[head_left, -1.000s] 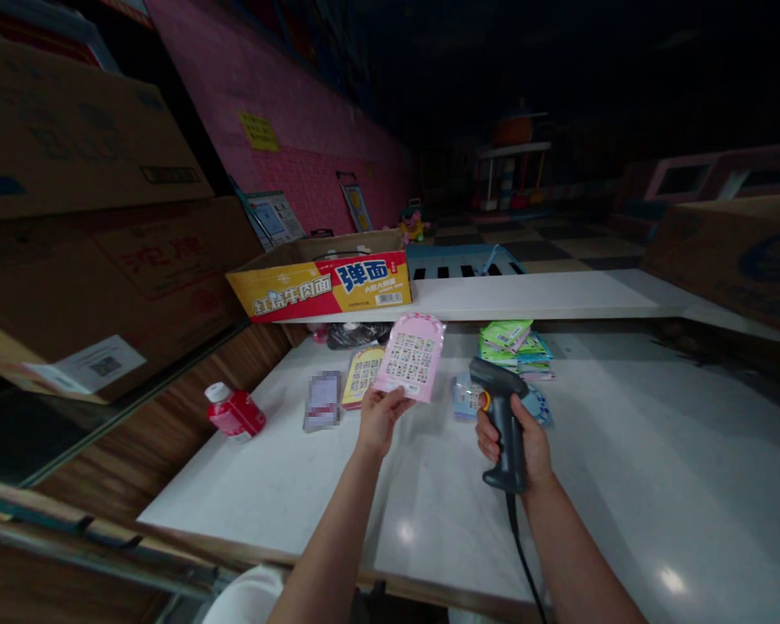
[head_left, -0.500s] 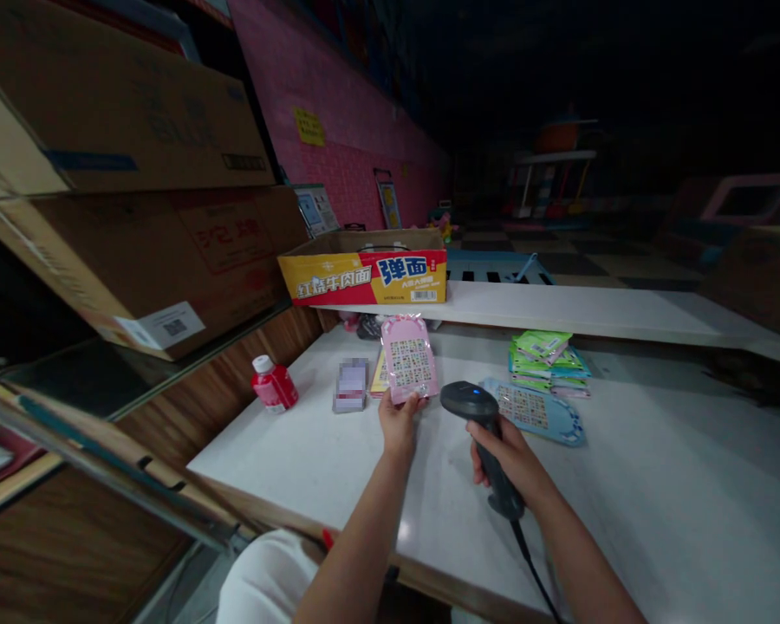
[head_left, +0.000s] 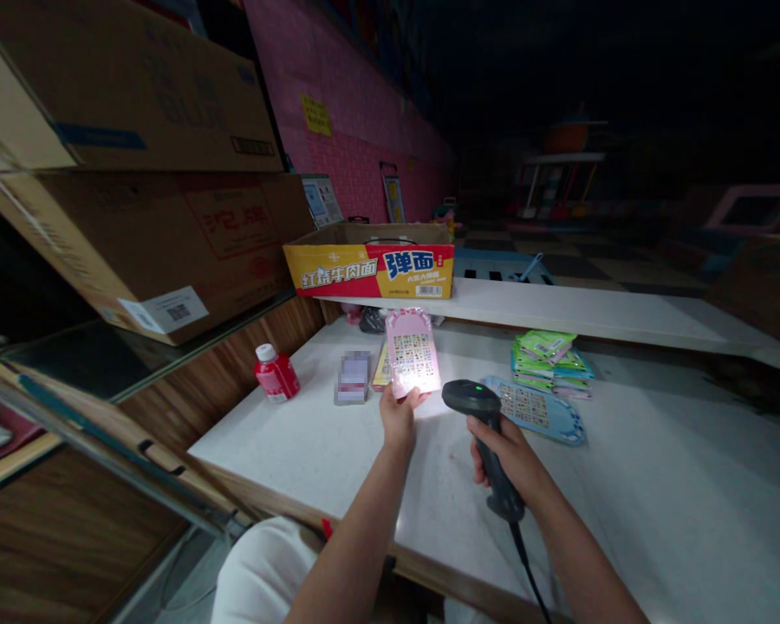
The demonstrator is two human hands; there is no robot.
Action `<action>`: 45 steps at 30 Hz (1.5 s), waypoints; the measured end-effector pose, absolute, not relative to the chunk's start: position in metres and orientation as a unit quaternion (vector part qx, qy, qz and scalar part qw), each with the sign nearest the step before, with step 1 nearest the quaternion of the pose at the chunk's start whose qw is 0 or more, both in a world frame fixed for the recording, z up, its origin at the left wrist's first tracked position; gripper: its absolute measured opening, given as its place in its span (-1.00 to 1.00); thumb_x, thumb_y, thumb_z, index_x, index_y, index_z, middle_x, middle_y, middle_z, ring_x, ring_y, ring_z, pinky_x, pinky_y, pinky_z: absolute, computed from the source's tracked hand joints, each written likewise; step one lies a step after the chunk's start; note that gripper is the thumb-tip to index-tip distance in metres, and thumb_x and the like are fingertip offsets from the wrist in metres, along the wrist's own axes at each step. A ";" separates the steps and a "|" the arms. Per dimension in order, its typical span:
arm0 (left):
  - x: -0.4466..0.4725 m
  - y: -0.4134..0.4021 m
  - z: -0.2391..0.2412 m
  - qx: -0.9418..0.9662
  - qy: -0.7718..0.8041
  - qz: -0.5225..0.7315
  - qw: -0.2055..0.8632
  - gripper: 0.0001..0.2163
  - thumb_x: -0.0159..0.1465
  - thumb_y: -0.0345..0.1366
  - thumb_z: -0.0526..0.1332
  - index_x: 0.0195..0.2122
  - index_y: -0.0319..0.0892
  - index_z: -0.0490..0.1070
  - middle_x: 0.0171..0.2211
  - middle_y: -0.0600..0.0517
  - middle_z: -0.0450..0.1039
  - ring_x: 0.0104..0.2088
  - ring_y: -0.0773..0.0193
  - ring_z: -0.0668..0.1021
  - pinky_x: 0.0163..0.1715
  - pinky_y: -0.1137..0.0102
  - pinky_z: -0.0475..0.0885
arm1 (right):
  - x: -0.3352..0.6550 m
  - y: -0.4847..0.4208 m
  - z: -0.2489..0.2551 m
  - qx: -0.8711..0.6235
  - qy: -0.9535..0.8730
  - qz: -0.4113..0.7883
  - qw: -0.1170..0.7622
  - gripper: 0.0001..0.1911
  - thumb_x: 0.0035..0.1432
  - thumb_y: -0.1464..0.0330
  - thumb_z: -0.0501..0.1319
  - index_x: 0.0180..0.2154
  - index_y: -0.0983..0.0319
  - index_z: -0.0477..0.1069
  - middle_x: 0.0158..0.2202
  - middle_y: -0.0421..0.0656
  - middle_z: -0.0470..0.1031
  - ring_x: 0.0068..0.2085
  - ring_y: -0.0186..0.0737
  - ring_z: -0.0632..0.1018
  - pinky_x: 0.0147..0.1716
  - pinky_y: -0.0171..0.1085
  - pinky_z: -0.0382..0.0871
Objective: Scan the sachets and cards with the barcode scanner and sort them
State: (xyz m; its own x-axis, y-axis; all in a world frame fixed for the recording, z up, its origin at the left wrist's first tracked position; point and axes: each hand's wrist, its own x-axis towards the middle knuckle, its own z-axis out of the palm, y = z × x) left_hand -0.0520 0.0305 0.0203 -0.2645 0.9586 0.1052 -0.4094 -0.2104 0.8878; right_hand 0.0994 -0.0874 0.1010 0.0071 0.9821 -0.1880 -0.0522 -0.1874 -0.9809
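Observation:
My left hand [head_left: 399, 418] pinches the lower edge of a pink card in clear wrapping [head_left: 412, 351], printed with a grid of small pictures and tilted up toward me. Wrapped round the handle of a black barcode scanner [head_left: 477, 400] is my right hand [head_left: 510, 455]. The scanner's head points at the card's lower right, where a bright patch of light falls, and a green light glows on its top. Beyond the scanner a blue card [head_left: 539, 412] with a similar grid lies flat. Part of a yellow item [head_left: 381, 368] shows behind the pink card.
A stack of green and blue packets [head_left: 546, 360] sits at the right. Left of my hands are a blurred phone-sized object [head_left: 353, 379] and a red bottle [head_left: 276, 374]. A noodle carton [head_left: 370, 270] stands on the raised white shelf [head_left: 591, 303]. Large cardboard boxes [head_left: 169, 234] fill the left.
The scanner's indicator has turned from blue to green, and light now falls on the pink card. Both hands keep their holds; the view has shifted slightly.

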 end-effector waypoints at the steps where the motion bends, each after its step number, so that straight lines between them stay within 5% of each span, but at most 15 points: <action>1: -0.052 0.030 0.020 0.349 0.386 0.695 0.496 -0.60 -0.04 -0.29 0.40 -0.16 -0.30 0.43 -0.24 -0.14 0.57 -0.35 0.17 0.62 -0.26 0.24 0.56 | 0.099 -0.087 0.101 -0.535 -0.432 0.555 0.468 -0.60 0.03 0.01 0.22 -0.32 0.19 0.25 -0.71 -0.34 0.40 -0.73 -0.28 0.45 -0.76 -0.38 0.26; 9: -0.054 0.030 0.021 0.330 0.376 0.708 0.498 -0.52 -0.12 -0.20 0.47 -0.20 -0.29 0.43 -0.25 -0.12 0.57 -0.37 0.20 0.61 -0.33 0.28 0.56 | 0.116 -0.081 0.105 -0.502 -0.407 0.560 0.519 -0.54 -0.02 0.00 0.29 -0.25 0.20 0.29 -0.67 -0.31 0.43 -0.69 -0.29 0.46 -0.75 -0.39 0.27; 18: -0.061 0.037 0.018 0.290 0.350 0.748 0.484 -0.60 -0.05 -0.14 0.45 -0.25 -0.27 0.47 -0.24 -0.09 0.56 -0.33 0.25 0.60 -0.28 0.30 0.56 | 0.177 -0.069 0.064 -0.426 -0.293 0.635 0.574 -0.49 -0.07 -0.10 0.29 -0.51 0.23 0.36 -0.68 -0.23 0.38 -0.69 -0.34 0.39 -0.75 -0.38 0.25; 30: -0.073 0.047 0.024 0.250 0.411 0.739 0.472 -0.56 -0.15 -0.04 0.47 -0.44 -0.28 0.39 -0.54 0.04 0.49 -0.54 0.33 0.56 -0.40 0.36 0.55 | 0.185 -0.066 0.050 -0.408 -0.238 0.653 0.593 -0.53 -0.06 -0.06 0.31 -0.51 0.23 0.38 -0.67 -0.24 0.36 -0.68 -0.35 0.36 -0.73 -0.38 0.25; 34: -0.085 0.049 0.033 0.286 0.505 0.688 0.436 -0.58 -0.12 0.02 0.41 -0.57 -0.24 0.34 -0.65 0.04 0.44 -0.64 0.30 0.49 -0.57 0.39 0.45 | 0.184 -0.069 0.052 -0.409 -0.242 0.653 0.590 -0.50 -0.01 -0.07 0.27 -0.59 0.24 0.35 -0.67 -0.22 0.35 -0.69 -0.37 0.35 -0.73 -0.38 0.24; 37: -0.095 0.037 0.039 0.403 0.595 0.608 0.336 -0.61 0.02 0.05 0.31 -0.60 -0.19 0.33 -0.69 0.04 0.39 -0.68 0.30 0.41 -0.65 0.41 0.34 | 0.183 -0.070 0.052 -0.410 -0.235 0.652 0.592 -0.50 0.01 -0.06 0.25 -0.60 0.24 0.36 -0.67 -0.22 0.35 -0.68 -0.37 0.36 -0.72 -0.40 0.24; 39: -0.100 0.026 0.043 0.521 0.617 0.553 0.206 -0.68 0.13 -0.02 0.26 -0.57 -0.17 0.37 -0.63 0.01 0.41 -0.59 0.24 0.45 -0.53 0.36 0.38 | 0.184 -0.069 0.050 -0.415 -0.242 0.657 0.581 -0.47 0.01 -0.09 0.23 -0.62 0.25 0.35 -0.69 -0.20 0.34 -0.68 -0.37 0.35 -0.72 -0.40 0.24; 42: -0.105 0.015 0.050 0.685 0.576 0.446 0.014 -0.85 0.22 -0.21 0.19 -0.37 -0.14 0.49 -0.31 -0.10 0.50 -0.25 0.09 0.51 -0.18 0.19 0.41 | 0.185 -0.066 0.047 -0.423 -0.255 0.659 0.568 -0.43 -0.01 -0.12 0.21 -0.65 0.25 0.34 -0.70 -0.18 0.32 -0.68 -0.35 0.35 -0.72 -0.38 0.25; 45: -0.105 0.017 0.050 0.780 0.524 0.337 -0.062 -0.76 0.24 -0.33 0.16 -0.08 -0.07 0.47 0.00 -0.13 0.40 0.03 0.01 0.40 0.04 0.09 0.31 | 0.185 -0.065 0.046 -0.423 -0.250 0.653 0.577 -0.44 -0.03 -0.12 0.22 -0.63 0.24 0.33 -0.70 -0.18 0.33 -0.69 -0.34 0.35 -0.73 -0.37 0.24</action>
